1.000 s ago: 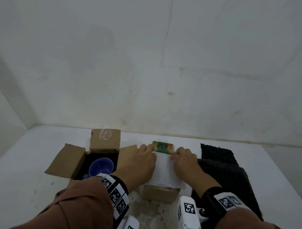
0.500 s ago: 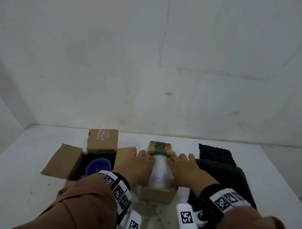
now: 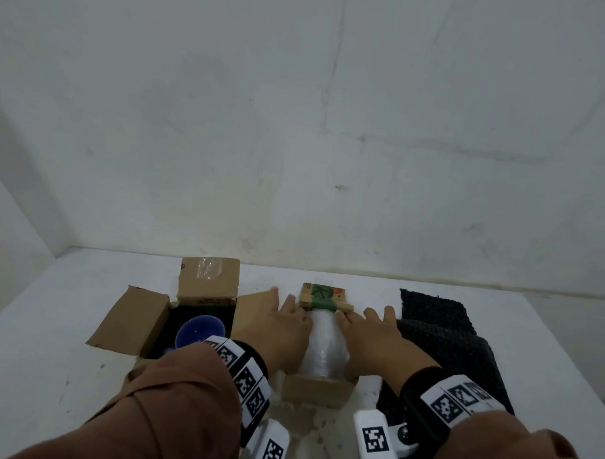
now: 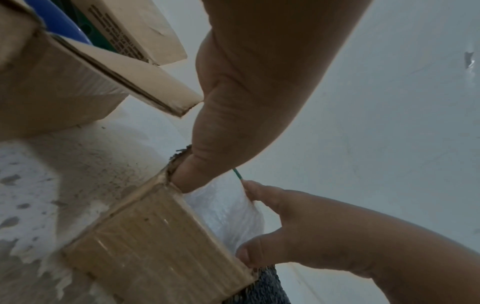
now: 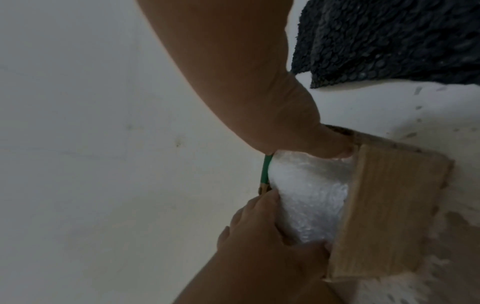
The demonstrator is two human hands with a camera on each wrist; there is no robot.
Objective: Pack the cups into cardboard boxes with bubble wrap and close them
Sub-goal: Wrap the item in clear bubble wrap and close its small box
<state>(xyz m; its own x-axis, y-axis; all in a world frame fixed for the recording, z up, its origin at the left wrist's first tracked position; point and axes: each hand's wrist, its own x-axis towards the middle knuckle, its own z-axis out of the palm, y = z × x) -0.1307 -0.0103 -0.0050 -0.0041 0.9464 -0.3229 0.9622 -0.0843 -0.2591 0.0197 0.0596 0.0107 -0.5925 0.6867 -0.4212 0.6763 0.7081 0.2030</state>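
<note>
A small cardboard box (image 3: 318, 389) stands in the middle of the table with a white bubble wrap bundle (image 3: 322, 346) bulging out of its top. My left hand (image 3: 284, 328) lies along the bundle's left side and my right hand (image 3: 369, 334) along its right, fingers stretched forward. Both press the wrap between them. In the left wrist view my left hand's (image 4: 233, 102) thumb pokes into the box (image 4: 155, 236) corner beside the wrap (image 4: 226, 207). The box's printed far flap (image 3: 323, 295) stands open. No cup shows under the wrap. A blue cup (image 3: 200, 330) sits in another open box (image 3: 133, 321) at left.
A dark textured sheet (image 3: 441, 337) lies on the white table (image 3: 51, 323) right of the small box, close to my right wrist. The left box's flaps spread outward, one reaching toward my left hand. A white wall rises behind the table.
The wrap lay flat and wide over the box a second ago. My hands have pushed inward from both sides, so it now stands as a narrow bulging bundle.
</note>
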